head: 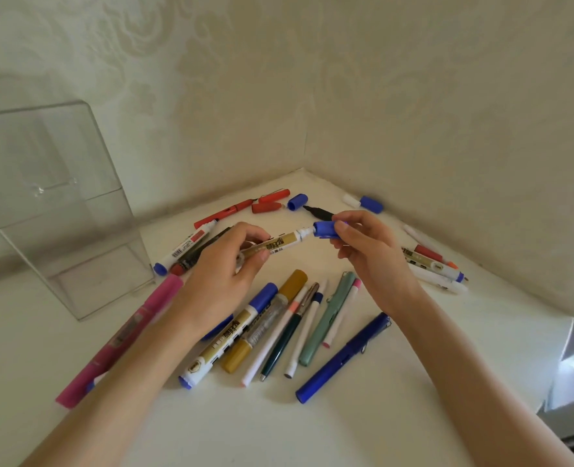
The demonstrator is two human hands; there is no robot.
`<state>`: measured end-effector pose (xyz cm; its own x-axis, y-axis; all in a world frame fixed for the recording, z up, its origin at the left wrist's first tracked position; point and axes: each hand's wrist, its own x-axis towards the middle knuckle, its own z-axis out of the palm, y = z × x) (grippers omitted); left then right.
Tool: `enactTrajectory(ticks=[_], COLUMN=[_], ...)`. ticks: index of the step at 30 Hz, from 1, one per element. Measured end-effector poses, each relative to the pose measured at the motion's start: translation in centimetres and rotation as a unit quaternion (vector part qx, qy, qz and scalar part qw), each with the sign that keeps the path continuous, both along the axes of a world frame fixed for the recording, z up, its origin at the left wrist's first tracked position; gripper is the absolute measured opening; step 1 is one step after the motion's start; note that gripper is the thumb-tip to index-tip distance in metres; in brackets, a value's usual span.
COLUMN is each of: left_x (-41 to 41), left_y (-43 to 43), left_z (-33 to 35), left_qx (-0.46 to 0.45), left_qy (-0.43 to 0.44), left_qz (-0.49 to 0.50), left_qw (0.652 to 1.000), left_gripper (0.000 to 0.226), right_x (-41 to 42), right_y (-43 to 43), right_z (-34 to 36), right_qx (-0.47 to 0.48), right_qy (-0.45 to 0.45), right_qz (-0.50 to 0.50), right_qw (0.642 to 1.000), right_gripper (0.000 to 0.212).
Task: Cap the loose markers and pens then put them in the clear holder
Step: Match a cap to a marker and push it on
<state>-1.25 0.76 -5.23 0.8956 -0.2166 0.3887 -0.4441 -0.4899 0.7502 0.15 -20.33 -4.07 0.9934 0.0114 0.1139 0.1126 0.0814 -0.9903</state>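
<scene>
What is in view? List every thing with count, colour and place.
clear plastic holder: one, transparent, left, by the wall
gold-labelled white-tipped marker: one, uncapped, in the left grip
blue plastic cap: one, in the right grip, at the marker's tip
loose blue cap: one, rear centre
red plastic pen: one, rear centre
red caps: two, rear centre
long pink marker: one, front left
row of mixed pens: about eight, gold, white, green, blue, centre front
white markers: several, right, by the wall
white table: one, beneath everything
left grip: pinches the marker
right grip: pinches the blue cap
</scene>
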Motion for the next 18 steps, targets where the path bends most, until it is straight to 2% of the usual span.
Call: enactTrajectory(ticks=[4, 7, 11, 18], left_x=[-0.4, -0.7, -0.9, -1.5], left_y=[-0.1, -0.1, 0.0, 0.2], left_z=[0.2, 0.6, 1.0, 1.1], left_qx=[-0.001, 0.021, 0.021, 0.003], left_qy=[0.000, -0.008, -0.025, -0.012], left_qz=[-0.026, -0.043, -0.044, -0.065], left_qw=[1.000, 0.999, 0.998, 0.998], left_gripper=[0.019, 0.028, 0.024, 0.031], right_x=[-0.2, -0.6, -1.1, -1.3], right_y=[0.2, 0.2, 0.1, 0.6], right_z=[0.2, 0.7, 1.2, 0.7], right_qx=[-0.015, -0.058, -0.124, -0.170], right_qy=[-0.029, -0.091, -0.171, -0.162], right_qz=[0.017, 0.013, 0.016, 0.042], right_qw=[0.999, 0.994, 0.977, 0.971], right_gripper=[0.008, 0.012, 0.021, 0.025])
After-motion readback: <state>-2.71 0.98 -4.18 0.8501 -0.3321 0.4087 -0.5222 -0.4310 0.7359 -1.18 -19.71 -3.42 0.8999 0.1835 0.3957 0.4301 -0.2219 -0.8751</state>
